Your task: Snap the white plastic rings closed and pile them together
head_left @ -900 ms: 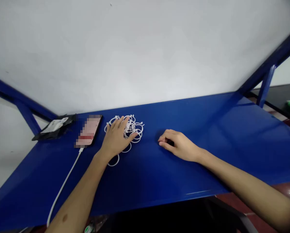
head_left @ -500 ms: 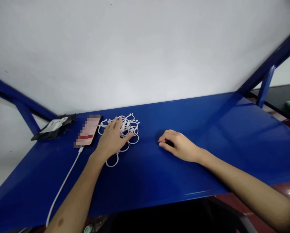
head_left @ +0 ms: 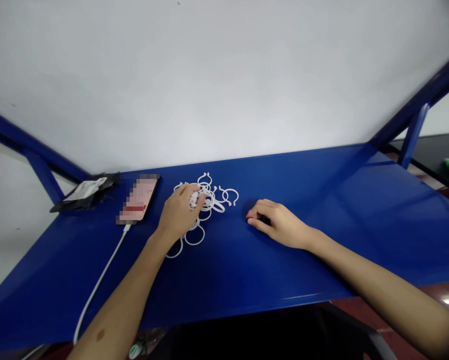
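White plastic curtain rings [head_left: 194,235], open hoops with small knobbed ends, lie in a loose, overlapping pile left of the middle of the blue table. My left hand [head_left: 179,212] is on the left part of the pile, palm down. Its fingers curl round a bunch of rings, with white showing between thumb and fingers; how many it grips is hidden. Off to the right of the pile, my right hand [head_left: 275,222] rests on the table, fingers curled and thumb meeting the fingertips. Nothing shows in it.
Left of the pile lies a phone [head_left: 139,197], partly pixelated, with a white cable [head_left: 104,275] running to the front edge. A black plastic package [head_left: 85,192] with a white label lies at the far left. Blue frame bars [head_left: 415,135] and a white wall [head_left: 224,90] bound the table [head_left: 340,200].
My left hand has shifted slightly right and its fingers have curled in on the rings. Several rings have slid and spread to the right. My right hand stays in place.
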Tool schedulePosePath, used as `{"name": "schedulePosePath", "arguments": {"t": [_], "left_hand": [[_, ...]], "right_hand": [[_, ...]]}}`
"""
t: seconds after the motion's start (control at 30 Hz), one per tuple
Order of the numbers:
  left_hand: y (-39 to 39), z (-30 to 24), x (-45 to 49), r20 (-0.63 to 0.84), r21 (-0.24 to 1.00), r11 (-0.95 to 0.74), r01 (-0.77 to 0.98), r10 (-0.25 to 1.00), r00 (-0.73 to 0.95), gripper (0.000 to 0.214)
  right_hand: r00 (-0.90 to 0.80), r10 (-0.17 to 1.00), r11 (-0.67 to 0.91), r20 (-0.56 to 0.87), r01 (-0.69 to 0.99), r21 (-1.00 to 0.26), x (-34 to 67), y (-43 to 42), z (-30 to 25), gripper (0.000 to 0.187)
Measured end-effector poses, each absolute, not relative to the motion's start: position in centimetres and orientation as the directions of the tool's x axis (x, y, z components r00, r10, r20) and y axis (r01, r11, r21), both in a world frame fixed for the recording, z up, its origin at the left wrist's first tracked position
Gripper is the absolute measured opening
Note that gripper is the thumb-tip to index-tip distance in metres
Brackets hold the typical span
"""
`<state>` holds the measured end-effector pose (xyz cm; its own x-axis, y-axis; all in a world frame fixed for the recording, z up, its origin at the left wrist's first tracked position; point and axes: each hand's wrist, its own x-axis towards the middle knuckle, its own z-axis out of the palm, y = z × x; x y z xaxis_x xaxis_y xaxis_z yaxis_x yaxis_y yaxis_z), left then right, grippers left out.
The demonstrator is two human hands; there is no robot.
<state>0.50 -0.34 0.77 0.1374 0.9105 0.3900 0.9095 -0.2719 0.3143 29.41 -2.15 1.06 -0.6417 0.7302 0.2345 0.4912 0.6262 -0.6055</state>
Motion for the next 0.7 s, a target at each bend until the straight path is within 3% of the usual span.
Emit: {"name": "schedulePosePath", "arguments": {"t": [0.13, 0.3, 0.5, 0.7], "left_hand": [[-0.4, 1.3, 0.3, 0.402, 0.329, -0.235, 0.915, 0.911, 0.09, 0.03], [-0.6, 2.1, -1.0, 0.238, 0.384, -0.185, 0.904, 0.966, 0.097, 0.039], [-3.3, 3.2, -3.6, 0.153, 0.275, -0.329, 0.903, 0.943, 0.296, 0.057], [-5.7, 0.9, -2.1, 0.122, 0.185, -0.322, 0.928, 0.945, 0.304, 0.088]], "right_hand": [[-0.635, 0.74, 0.613, 0.222, 0.499, -0.613, 29.4, -2.1, 1.0, 0.014], [-0.573, 0.773, 0.602, 0.273, 0.525, -0.602, 29.3, -1.8, 0.5, 0.016], [-0.587, 0.722, 0.689, 0.365, 0.562, -0.458, 27.3, -0.2, 0.7, 0.034], [-0.703, 0.597, 0.8, 0.386, 0.491, -0.344, 21.7, 2.1, 1.3, 0.062]]}}
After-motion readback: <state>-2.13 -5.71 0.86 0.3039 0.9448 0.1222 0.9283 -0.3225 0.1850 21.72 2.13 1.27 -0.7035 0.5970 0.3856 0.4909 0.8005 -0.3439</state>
